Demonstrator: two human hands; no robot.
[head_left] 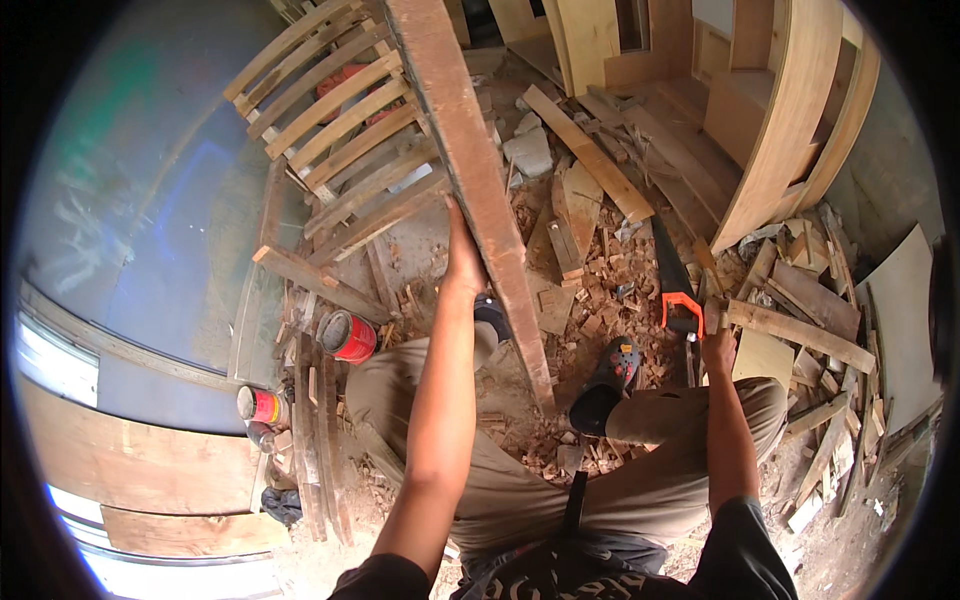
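A long brown wooden beam (478, 160) rises at a slant from the floor between my feet to the upper edge. My left hand (465, 258) grips its left edge, the fingers partly hidden by the wood. Over my right knee, my right hand (718, 350) is closed just below a short brown block-like piece (713, 314). What that fist holds cannot be made out. Just left of it is a handsaw (683, 312) with an orange and black handle, its dark blade pointing away.
Wood chips and offcuts (610, 290) litter the floor around my shoes. A slatted wooden frame (340, 130) leans at far left, with two red-labelled cans (347, 337) nearer. Scrap boards (815, 300) pile up at right, below a standing wooden frame (785, 130).
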